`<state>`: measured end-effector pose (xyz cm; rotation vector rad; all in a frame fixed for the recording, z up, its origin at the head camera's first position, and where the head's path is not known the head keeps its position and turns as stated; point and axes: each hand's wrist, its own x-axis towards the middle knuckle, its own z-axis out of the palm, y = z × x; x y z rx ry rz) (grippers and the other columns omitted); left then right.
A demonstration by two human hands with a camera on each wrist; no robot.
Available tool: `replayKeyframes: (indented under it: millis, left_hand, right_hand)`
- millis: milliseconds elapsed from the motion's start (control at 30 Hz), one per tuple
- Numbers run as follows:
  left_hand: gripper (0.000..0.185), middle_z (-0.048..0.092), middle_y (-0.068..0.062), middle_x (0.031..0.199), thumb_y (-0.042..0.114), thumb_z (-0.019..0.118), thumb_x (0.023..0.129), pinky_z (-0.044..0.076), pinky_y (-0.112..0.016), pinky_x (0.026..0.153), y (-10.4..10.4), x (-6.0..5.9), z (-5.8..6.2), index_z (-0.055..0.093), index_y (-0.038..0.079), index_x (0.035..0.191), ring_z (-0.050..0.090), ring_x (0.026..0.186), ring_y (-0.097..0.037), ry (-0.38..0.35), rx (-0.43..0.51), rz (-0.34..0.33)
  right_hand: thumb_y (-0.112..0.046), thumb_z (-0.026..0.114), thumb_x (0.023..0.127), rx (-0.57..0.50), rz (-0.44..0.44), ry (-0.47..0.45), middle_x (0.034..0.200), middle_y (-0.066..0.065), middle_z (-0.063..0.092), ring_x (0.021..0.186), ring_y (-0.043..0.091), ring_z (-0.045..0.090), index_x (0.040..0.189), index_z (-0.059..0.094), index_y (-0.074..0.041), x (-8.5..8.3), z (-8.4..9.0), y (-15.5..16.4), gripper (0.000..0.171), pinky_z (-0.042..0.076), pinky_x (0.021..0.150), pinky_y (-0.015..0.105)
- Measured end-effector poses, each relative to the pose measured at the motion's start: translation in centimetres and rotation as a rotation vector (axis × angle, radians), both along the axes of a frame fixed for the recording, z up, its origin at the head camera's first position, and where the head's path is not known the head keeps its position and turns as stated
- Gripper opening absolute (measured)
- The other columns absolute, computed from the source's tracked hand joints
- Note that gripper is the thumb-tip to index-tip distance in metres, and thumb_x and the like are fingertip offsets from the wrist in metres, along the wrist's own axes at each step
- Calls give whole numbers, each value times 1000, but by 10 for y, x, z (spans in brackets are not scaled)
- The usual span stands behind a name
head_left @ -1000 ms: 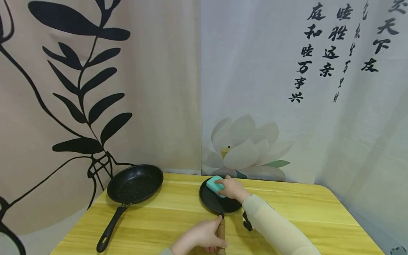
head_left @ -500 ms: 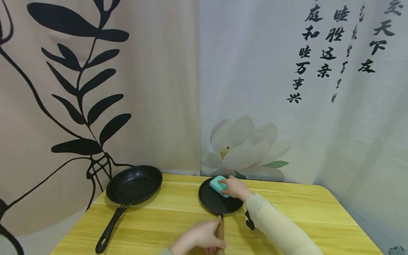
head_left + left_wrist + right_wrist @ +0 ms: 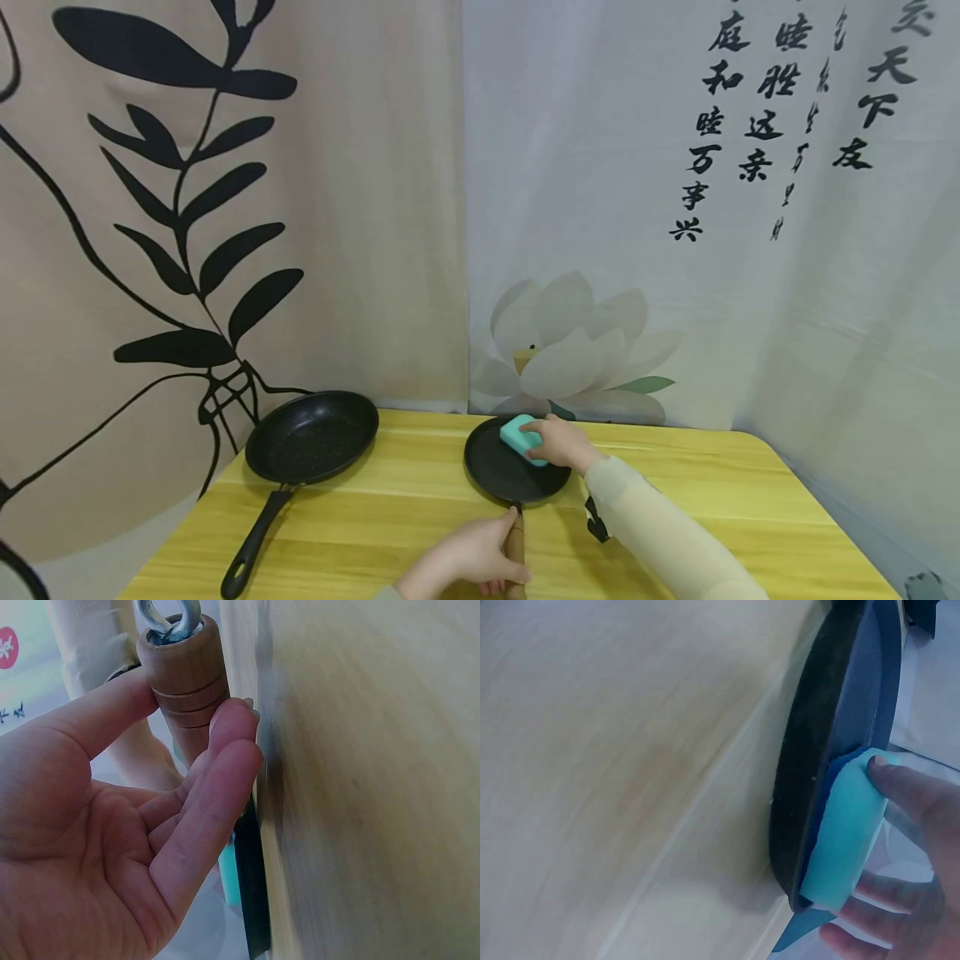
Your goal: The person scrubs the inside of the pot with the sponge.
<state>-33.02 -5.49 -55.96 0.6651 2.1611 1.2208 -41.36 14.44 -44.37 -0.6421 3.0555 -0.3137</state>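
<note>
A small black pan point(image 3: 504, 475) lies on the yellow wooden table point(image 3: 690, 492), its wooden handle point(image 3: 514, 546) pointing toward me. My left hand point(image 3: 468, 562) grips that handle; the left wrist view shows the handle point(image 3: 182, 679) with a metal eyelet, fingers and thumb curled round it. My right hand point(image 3: 558, 442) holds a teal sponge point(image 3: 520, 437) against the pan's far right part. In the right wrist view the sponge point(image 3: 847, 832) lies flat on the pan point(image 3: 817, 750) with fingertips point(image 3: 900, 784) around its edges.
A larger black frying pan point(image 3: 311, 437) with a black handle point(image 3: 251, 546) sits at the table's left side. Printed fabric backdrops hang close behind the table. A black strap point(image 3: 596, 521) hangs from my right sleeve.
My right hand has slid the sponge slightly rightward across the pan. The left hand keeps its grip on the handle. The head view has shifted a little.
</note>
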Motion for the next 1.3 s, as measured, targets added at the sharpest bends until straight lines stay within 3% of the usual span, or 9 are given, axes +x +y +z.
replayKeyframes:
  millis: [167, 400, 733, 1300]
  left_hand:
    - [113, 69, -9, 67, 56, 79, 73, 55, -43, 47, 1, 1, 2, 19, 8, 155, 67, 57, -28, 15, -11, -2]
    - [114, 69, -8, 66, 56, 79, 73, 54, -44, 46, 1, 1, 2, 19, 6, 155, 66, 55, -29, 20, -13, -1]
    - [113, 69, -10, 67, 55, 79, 73, 55, -44, 47, 0, 1, 5, 19, 6, 155, 67, 57, -30, 1, -1, 3]
    - [114, 69, -9, 67, 56, 79, 73, 55, -44, 46, 2, 0, 0, 18, 7, 155, 67, 57, -29, 4, 0, -2]
  right_hand:
    - [-33, 77, 84, 13, 5, -9, 130, 16, 54, 86, 24, 61, 132, 62, -24, 1, 0, 3, 51, 50, 64, 39]
    - [-33, 78, 83, 1, 42, -8, 133, 17, 56, 112, 35, 58, 129, 65, -23, 8, 1, 6, 49, 53, 76, 44]
    - [-34, 78, 83, 16, 81, 4, 125, 16, 58, 87, 21, 61, 129, 65, -24, 21, 1, 10, 49, 52, 69, 37]
    - [-36, 80, 79, 53, 147, 16, 114, 9, 61, 82, 16, 60, 126, 67, -24, 41, 7, 9, 50, 53, 69, 35]
